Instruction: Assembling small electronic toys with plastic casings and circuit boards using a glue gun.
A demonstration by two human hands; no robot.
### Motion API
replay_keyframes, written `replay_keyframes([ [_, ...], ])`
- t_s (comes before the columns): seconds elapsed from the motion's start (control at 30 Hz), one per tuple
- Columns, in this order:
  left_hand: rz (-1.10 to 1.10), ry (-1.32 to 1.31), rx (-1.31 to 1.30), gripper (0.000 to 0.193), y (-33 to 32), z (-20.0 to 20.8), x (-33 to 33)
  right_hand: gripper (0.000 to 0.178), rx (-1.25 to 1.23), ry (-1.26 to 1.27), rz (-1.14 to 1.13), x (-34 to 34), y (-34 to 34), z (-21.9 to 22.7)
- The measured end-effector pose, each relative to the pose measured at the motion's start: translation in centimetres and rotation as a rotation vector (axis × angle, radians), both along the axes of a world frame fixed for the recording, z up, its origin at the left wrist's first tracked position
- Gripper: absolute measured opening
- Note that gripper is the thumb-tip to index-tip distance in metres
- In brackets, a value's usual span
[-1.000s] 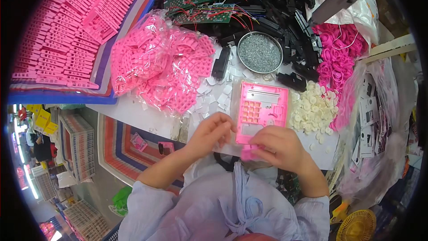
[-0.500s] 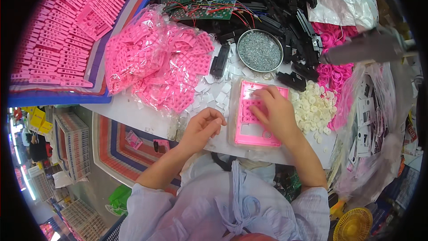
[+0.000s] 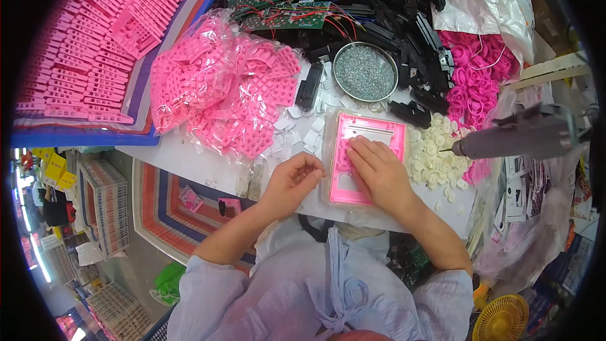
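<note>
A pink plastic calculator-like housing [image 3: 371, 126] lies in a pale, clear-edged holder [image 3: 329, 170] on the white table in front of me. Flat across its button area rests my right hand [image 3: 384, 170], fingers stretched out and together, hiding most of the grid beneath. Just left of the holder hovers my left hand [image 3: 292, 183], its fingers curled toward the thumb; whether anything small is inside cannot be seen. Right of the housing, cream-white round discs [image 3: 439, 151] form a pile. A round metal tin [image 3: 366, 71] of small silvery screws stands beyond the housing.
A dark electric screwdriver [image 3: 521, 136] hangs over the discs at right. Bagged pink keypads [image 3: 233, 88] and white tabs [image 3: 309, 132] lie left. Green circuit boards [image 3: 284, 16], black parts [image 3: 410, 31] and pink rings [image 3: 476, 69] sit at the back. Stacked pink housings [image 3: 76, 69] fill the far left.
My right hand has gone from bent fingers to lying flat on the housing. The hanging screwdriver has swung nearer to me, over the discs. My left hand has barely moved.
</note>
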State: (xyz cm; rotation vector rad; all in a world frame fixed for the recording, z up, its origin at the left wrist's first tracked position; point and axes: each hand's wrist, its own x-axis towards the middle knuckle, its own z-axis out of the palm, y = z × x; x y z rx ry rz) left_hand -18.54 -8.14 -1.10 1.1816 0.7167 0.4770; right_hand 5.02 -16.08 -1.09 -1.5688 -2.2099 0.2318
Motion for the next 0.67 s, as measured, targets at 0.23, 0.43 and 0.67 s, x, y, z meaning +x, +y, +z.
replay_keyframes([
  [0.23,-0.004,0.056,0.041,0.012,0.2,-0.2,-0.7,0.079,-0.215,-0.121,-0.030,-1.8,-2.1,2.9],
  [0.43,-0.036,0.126,0.248,0.011,1.2,0.4,0.3,0.099,-0.289,-0.161,0.022,-2.0,-2.1,2.9],
  [0.67,-0.202,0.339,0.858,0.014,6.6,6.8,2.2,0.104,-0.344,-0.247,0.017,-2.5,-1.9,2.5],
])
